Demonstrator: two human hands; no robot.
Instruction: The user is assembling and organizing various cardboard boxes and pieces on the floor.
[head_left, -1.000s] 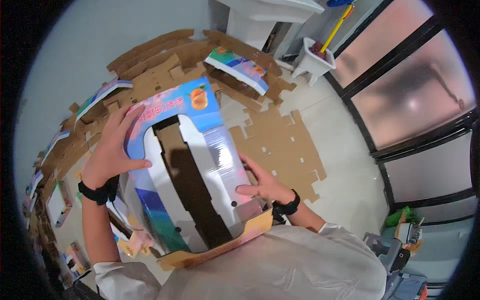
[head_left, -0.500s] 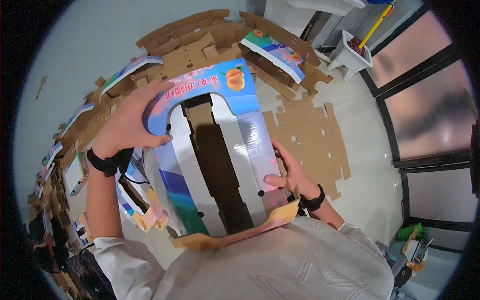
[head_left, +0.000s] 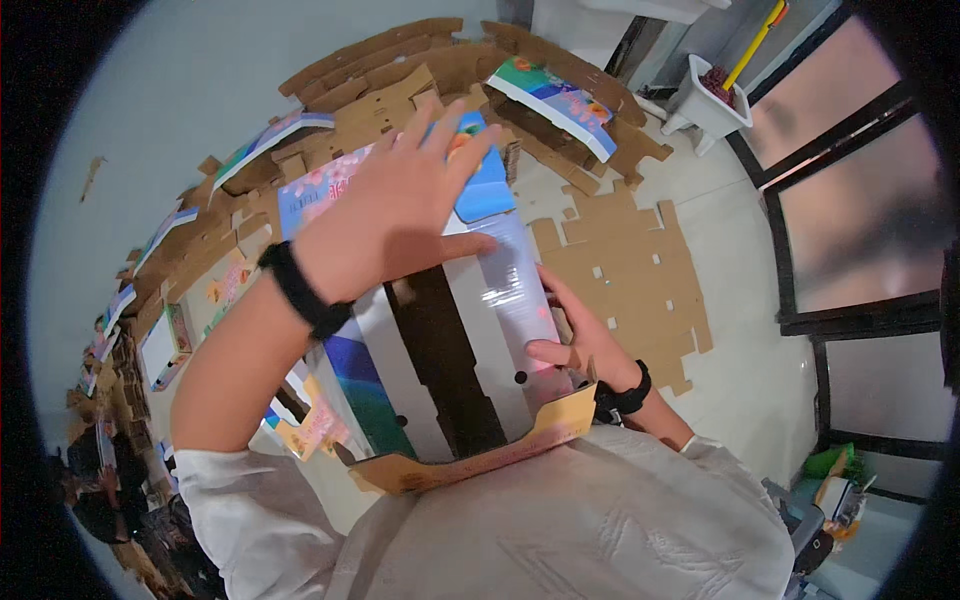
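A printed cardboard box, blue, purple and green with blossom and peach pictures, is in front of my body. Two inner flaps leave a long dark slot down its middle. Its near end panel, orange-edged, touches or nearly touches my shirt. My left hand lies over the far end panel, palm down with fingers spread, hiding most of the cut-out there. At the right side wall, my right hand grips the box, thumb on the top face and fingers around the outer side.
Flattened brown cardboard covers floor beyond the box. More printed boxes stand at the far side and left. A white mop bucket with a yellow handle is far right, near framed glass panels. Another person is lower left.
My left hand has left the box's far left corner and moved right across the far end panel, its fingers now spread. My right hand keeps its grip; the box has barely moved.
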